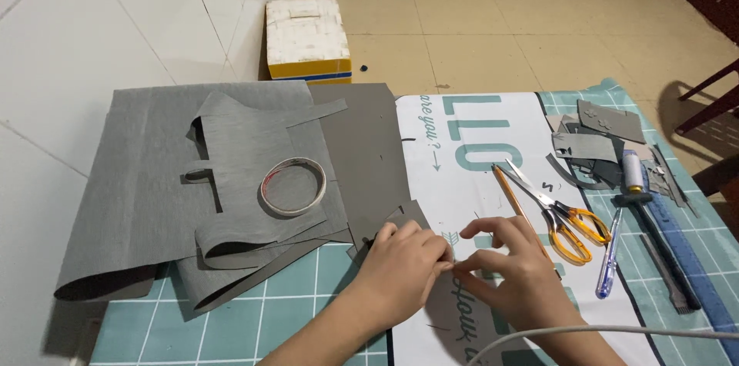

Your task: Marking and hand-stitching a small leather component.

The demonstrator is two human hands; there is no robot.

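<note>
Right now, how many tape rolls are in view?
1: the tape roll lies flat on the grey sheets, left of both hands. Others may be hidden under the sheets.

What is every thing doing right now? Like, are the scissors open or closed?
left hand: fingers pinched, tips meeting the right hand
right hand: fingers pinched on something too small to tell
scissors: lying flat, blades shut
tape roll: lying flat on the grey sheets
grey sheets: piled, cut, edges curling
pencil: lying flat beside the scissors
blue pen: lying flat
foam box: on the floor, closed
</note>
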